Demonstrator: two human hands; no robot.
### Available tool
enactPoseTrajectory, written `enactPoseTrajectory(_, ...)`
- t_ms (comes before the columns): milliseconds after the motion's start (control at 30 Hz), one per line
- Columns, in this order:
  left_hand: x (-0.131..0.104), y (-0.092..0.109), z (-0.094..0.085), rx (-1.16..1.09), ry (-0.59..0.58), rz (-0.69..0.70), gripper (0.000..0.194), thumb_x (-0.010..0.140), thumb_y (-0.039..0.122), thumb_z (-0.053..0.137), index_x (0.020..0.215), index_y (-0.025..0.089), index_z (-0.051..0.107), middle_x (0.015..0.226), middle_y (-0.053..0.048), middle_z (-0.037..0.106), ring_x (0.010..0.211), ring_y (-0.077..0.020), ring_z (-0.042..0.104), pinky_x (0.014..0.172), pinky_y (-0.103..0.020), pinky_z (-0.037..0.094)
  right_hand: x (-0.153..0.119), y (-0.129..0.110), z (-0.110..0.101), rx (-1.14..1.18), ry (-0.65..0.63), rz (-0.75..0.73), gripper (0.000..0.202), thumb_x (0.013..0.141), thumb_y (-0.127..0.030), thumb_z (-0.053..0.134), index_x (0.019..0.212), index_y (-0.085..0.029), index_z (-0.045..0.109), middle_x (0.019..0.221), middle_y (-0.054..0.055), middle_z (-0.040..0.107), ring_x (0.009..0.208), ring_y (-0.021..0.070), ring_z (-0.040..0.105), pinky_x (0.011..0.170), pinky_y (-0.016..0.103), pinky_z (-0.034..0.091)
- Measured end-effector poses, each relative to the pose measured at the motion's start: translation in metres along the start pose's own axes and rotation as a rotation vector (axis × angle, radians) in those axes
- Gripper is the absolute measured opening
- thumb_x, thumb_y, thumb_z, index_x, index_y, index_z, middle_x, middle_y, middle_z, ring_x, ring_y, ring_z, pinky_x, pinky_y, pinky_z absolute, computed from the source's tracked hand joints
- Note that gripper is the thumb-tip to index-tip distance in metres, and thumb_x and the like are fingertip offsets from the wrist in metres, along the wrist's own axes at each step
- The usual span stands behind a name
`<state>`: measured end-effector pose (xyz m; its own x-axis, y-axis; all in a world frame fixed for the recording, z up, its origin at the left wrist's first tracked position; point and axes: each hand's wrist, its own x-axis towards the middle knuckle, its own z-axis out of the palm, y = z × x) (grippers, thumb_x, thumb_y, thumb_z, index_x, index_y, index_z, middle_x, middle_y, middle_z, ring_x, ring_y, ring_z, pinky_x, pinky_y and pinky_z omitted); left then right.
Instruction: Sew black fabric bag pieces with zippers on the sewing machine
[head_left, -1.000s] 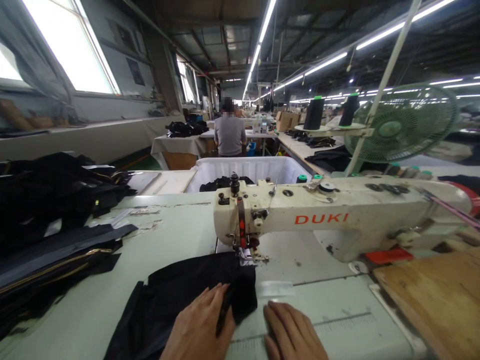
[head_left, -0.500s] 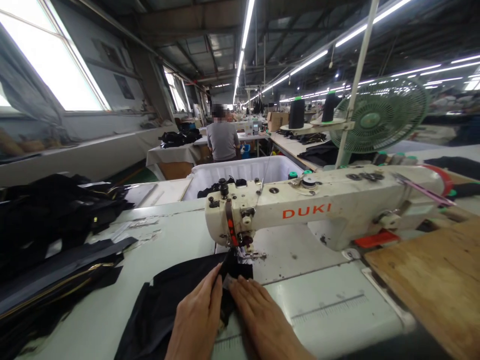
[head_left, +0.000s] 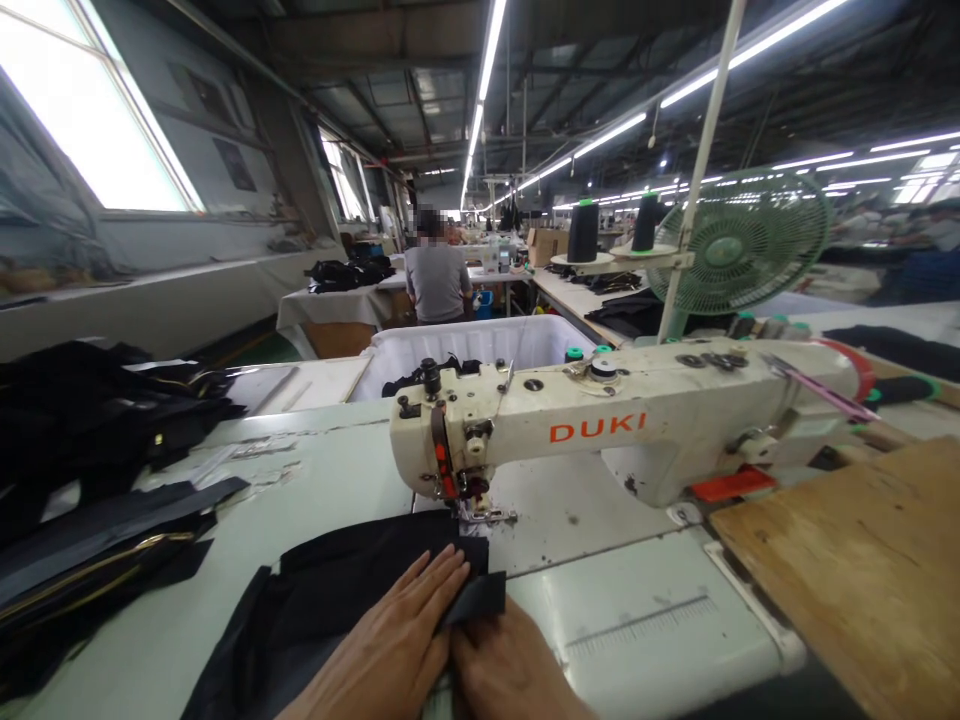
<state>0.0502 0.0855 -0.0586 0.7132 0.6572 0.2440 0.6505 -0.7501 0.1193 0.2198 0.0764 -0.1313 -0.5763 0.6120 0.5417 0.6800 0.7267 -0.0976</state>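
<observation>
A piece of black fabric (head_left: 337, 580) lies on the sewing machine table, its far edge at the presser foot (head_left: 487, 515) of the white DUKI sewing machine (head_left: 525, 410). My left hand (head_left: 405, 625) rests on the fabric, fingers stretched out flat and pointing at the needle area. Close beside it, my right hand (head_left: 510, 660) grips the fabric's near right edge. A folded dark flap (head_left: 476, 600) stands up over its fingers and hides their tips.
Black pieces with gold zippers (head_left: 112, 570) are heaped at the left. A white bin (head_left: 480, 345) stands behind the machine. Thread cones (head_left: 583, 232) and a green fan (head_left: 739, 245) are at the back right, a wooden board (head_left: 847, 540) at the right. A person (head_left: 437, 280) sits ahead.
My left hand has flattened onto the fabric from an upright pinch. My right hand has drawn back nearer and now holds the edge, with a flap turned up. The view has shifted slightly right.
</observation>
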Motion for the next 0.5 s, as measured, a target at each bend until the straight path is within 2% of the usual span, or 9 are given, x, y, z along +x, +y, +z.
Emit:
enactPoseTrajectory(133,0.0,0.005,0.005,-0.012,-0.075,0.006,0.073,0.082,0.004,0.047,0.151,0.019,0.028,0.152,-0.009,0.038,0.139,-0.0254,0.038,0.114,-0.046,0.034,-0.018,0.0,0.015,-0.068,0.131,0.013,0.017,0.085,-0.009,0.049,0.086,-0.018,0.064,0.074,0.006,0.068,0.074,0.0228,0.064,0.075,0.033,0.054)
enactPoseTrajectory(233,0.004,0.01,-0.001,-0.033,-0.122,0.0,0.073,0.078,0.004,0.047,0.149,0.017,0.033,0.152,-0.011,0.038,0.139,-0.0269,0.038,0.114,-0.049,0.033,-0.024,0.002,0.023,-0.103,0.256,0.012,0.017,0.089,-0.013,0.048,0.085,-0.019,0.063,0.071,0.006,0.066,0.072,0.0221,0.064,0.073,0.032,0.054)
enactPoseTrajectory(367,0.007,0.012,-0.015,-0.098,-0.131,-0.018,0.069,0.077,0.003,0.047,0.144,0.02,0.043,0.148,-0.006,0.046,0.138,-0.0243,0.04,0.117,-0.044,0.03,-0.024,0.005,0.028,-0.095,0.358,-0.024,0.018,0.092,-0.016,0.045,0.084,-0.02,0.061,0.067,0.004,0.064,0.067,0.0205,0.064,0.071,0.031,0.055)
enactPoseTrajectory(500,0.012,0.013,-0.027,-0.144,-0.129,-0.026,0.071,0.073,0.001,0.045,0.141,0.022,0.047,0.145,-0.005,0.05,0.136,-0.0228,0.043,0.117,-0.043,0.03,-0.022,0.002,0.029,-0.07,0.375,0.012,0.018,0.092,-0.018,0.044,0.086,-0.02,0.061,0.07,0.004,0.066,0.068,0.0212,0.066,0.072,0.032,0.056)
